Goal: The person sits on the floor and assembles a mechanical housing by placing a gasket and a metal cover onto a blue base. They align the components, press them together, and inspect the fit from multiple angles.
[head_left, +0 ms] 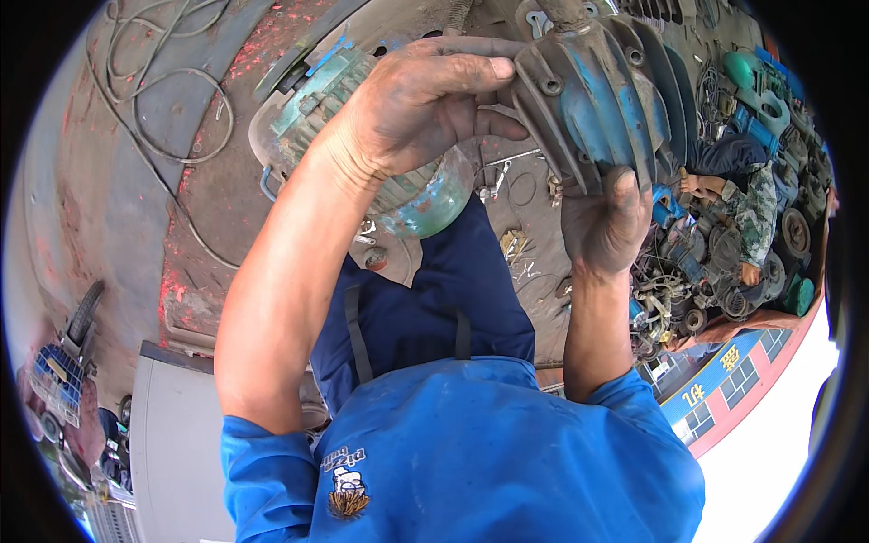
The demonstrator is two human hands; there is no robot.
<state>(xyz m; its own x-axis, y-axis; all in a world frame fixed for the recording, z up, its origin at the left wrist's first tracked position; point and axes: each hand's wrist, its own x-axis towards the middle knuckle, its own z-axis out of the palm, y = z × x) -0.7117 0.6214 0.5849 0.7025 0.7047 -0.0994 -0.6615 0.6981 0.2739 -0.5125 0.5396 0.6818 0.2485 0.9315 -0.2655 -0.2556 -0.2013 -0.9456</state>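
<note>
Both hands are up on a grimy blue finned metal housing (615, 90), held in the upper right of the frame, well above the floor. The left hand (421, 100) wraps its fingers over the housing's left rim, thumb stretched along the top edge and the rest curled underneath, so it is clenched on the part. The right hand (605, 222) comes up from below, its fingers pressed against the underside of the fins and taking the weight. Both hands are dark with grease.

Directly behind the left forearm, in the upper middle, sits a worn teal ribbed motor body (362, 136) on the stained concrete floor (100, 208). The housing is clear of it, lifted off to the right and not touching. From where things lie, I judge the housing is already separate from the motor and in hand, while the motor itself looks untouched at this moment; whatever fitting or cleaning the housing needs does not show as done.

A loose grey cable (154, 81) loops across the upper left. A few small tools or fasteners (493, 185) lie scattered on the floor between the 2 forearms. At the right edge a heap of scrap motors and parts (724, 262) piles up, with another person in camouflage clothing (747, 204) seated among them.
</note>
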